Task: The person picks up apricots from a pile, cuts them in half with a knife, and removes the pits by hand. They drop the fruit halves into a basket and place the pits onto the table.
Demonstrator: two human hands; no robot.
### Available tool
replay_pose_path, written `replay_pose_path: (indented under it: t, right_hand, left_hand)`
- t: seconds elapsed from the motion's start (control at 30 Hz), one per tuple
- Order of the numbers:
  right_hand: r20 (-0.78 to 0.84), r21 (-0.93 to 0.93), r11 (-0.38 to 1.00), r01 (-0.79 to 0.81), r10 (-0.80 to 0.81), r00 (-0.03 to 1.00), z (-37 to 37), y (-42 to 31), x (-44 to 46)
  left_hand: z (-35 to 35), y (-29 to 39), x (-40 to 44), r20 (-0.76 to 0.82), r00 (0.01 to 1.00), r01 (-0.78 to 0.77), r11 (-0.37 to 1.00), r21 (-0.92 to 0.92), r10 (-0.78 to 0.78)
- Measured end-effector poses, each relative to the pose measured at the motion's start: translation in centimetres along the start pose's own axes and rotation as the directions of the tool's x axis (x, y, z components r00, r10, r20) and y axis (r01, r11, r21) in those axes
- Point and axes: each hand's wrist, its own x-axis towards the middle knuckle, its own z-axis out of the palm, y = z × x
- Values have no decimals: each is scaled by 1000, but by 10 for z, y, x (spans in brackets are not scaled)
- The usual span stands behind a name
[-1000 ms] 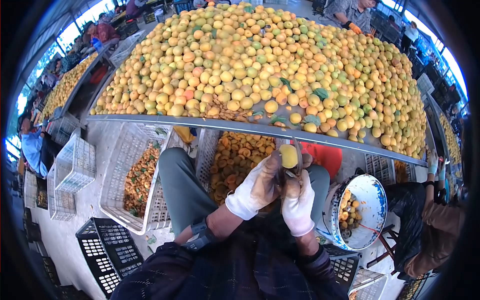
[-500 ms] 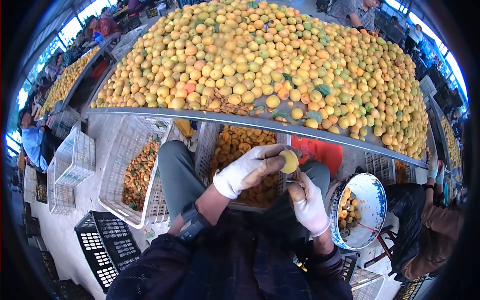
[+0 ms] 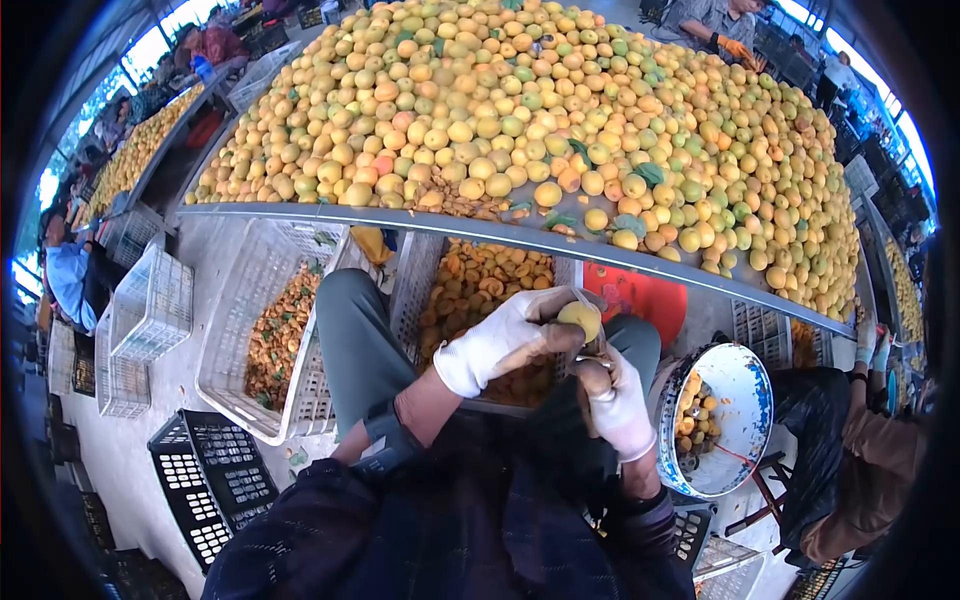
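Observation:
In the white, stained glove, my left hand [image 3: 505, 340] grips a yellow-green apricot [image 3: 579, 321] between fingertips and thumb. My right hand [image 3: 618, 408], gloved too, is closed just below the fruit, its fingertips close against it. Something thin and dark seems to stick out of the right fingers, but it is too small to name. Below both hands a crate [image 3: 403, 300] between my knees holds many opened apricot halves [image 3: 480, 285].
A large heap of whole apricots [image 3: 480, 120] covers the metal-edged table [image 3: 450, 226] ahead. A crate of scraps [image 3: 225, 340] stands left, a white bucket [image 3: 735, 415] with fruit right, a red basin [image 3: 650, 305] beneath the table. Another person [image 3: 870, 440] sits at right.
My left hand has shifted slightly right and down, and the apricot has turned a little in its fingers. The right hand stays close beneath it, tilted slightly differently.

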Motion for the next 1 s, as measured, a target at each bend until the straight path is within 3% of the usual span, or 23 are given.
replay_pose_path:
  t: [0.03, 0.07, 0.13, 0.17, 0.2, 0.3, 0.47, 0.53, 0.6, 0.67, 0.8, 0.83, 0.87, 0.9, 0.93, 0.97, 1.0]
  right_hand:
    - [63, 0, 989, -151, 151, 987, -10, -4, -3]
    - [65, 0, 988, -152, 151, 986, -12, -6, -4]
    - [145, 243, 898, -367, 341, 929, -15, -9, -5]
    - [40, 366, 898, -245, 248, 968, -3, -8, -5]
    - [32, 366, 900, -238, 243, 969, 3, -5, -4]
    - [-86, 348, 931, -107, 145, 986, 14, 3, -2]
    - [59, 301, 938, -173, 163, 985, -7, -8, -2]
    - [128, 60, 981, -182, 173, 977, -18, -8, -1]
    - [134, -36, 988, -153, 157, 979, -23, -9, -1]
    - [165, -260, 964, -52, 98, 982, -26, -22, 0]
    - [253, -396, 917, -43, 154, 955, -38, -29, 5]
    - [314, -405, 914, 12, 127, 941, -46, -18, 6]
    - [310, -410, 912, 15, 124, 943, -51, -16, 3]
    - [231, -89, 993, -79, 98, 968, -55, -14, -1]
    - [146, 246, 960, -134, 100, 984, -57, -15, -2]
    - [-62, 707, 704, -72, 164, 985, -40, -25, 0]
    - [-171, 759, 643, 104, 42, 984, -38, -27, 15]
  left_hand:
    - [4, 8, 1, -1, 996, 90, 996, 25, -90]
    - [4, 7, 0, -4, 996, 91, 996, 25, -91]
    - [6, 3, 1, 21, 999, 38, 987, 156, -42]
    - [20, 3, 1, -116, 992, 52, 999, 15, -50]
    - [32, -12, 0, -177, 978, 45, 937, -346, -112]
    - [50, -34, 1, -208, 974, -71, 746, -662, -93]
    - [21, -13, -2, -78, 996, 4, 858, -514, -52]
    - [9, 1, -1, -18, 998, 60, 987, -150, -63]
    - [0, 11, 2, -16, 996, 84, 995, -53, -85]
    - [-9, 16, 3, 86, 989, 101, 972, 214, -122]
    - [-9, 6, -3, 89, 982, 161, 983, 92, -169]
    - [-8, 6, -5, 80, 985, 142, 978, 154, -156]
    - [-1, 6, -8, 62, 981, 188, 981, -54, -185]
    - [3, -1, -11, 12, 983, 184, 973, -143, -184]
    - [6, -10, -13, -39, 982, 172, 957, -233, -186]
    - [10, -16, -14, -36, 983, 164, 957, -237, -178]
    - [15, -22, -17, -14, 962, 229, 830, -509, -274]
